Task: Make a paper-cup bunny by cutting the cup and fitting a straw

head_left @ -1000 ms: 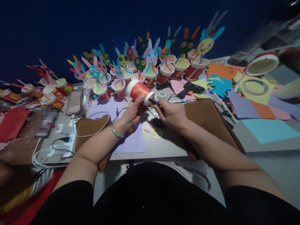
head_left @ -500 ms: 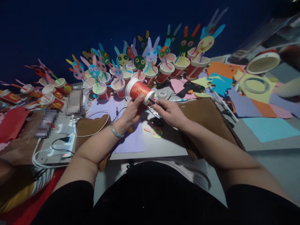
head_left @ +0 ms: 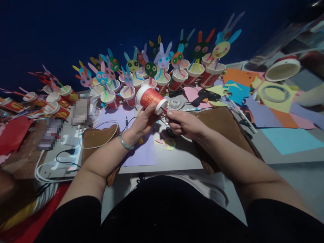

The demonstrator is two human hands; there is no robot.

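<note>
My left hand [head_left: 143, 121], with a pale bangle on its wrist, is closed round a red paper cup [head_left: 151, 98] with white ends. The cup is tilted on its side, its narrow base turned toward my right hand [head_left: 183, 123]. A thin dark stick-like tool [head_left: 164, 109] shows between the base and my curled right fingers. Its tip is at the base; whether it goes through cannot be seen. Beneath my hands lie scissors [head_left: 169, 131], partly hidden, and a yellow paper rabbit face [head_left: 169, 143] with a pink ear. A purple sheet [head_left: 140, 153] lies under my left forearm.
Several red cups bearing paper rabbit heads [head_left: 162, 60] stand in rows at the back. A black glue gun [head_left: 206, 96], a tape roll [head_left: 175, 102] and coloured paper [head_left: 265, 108] lie right. Brown cloths [head_left: 220, 128], phones [head_left: 50, 133] and a power strip [head_left: 73, 157] surround my arms.
My right hand has drawn slightly back and down from the cup's base, its fingers more curled. The thin tool's tip remains at the base. My left hand and the cup have hardly moved.
</note>
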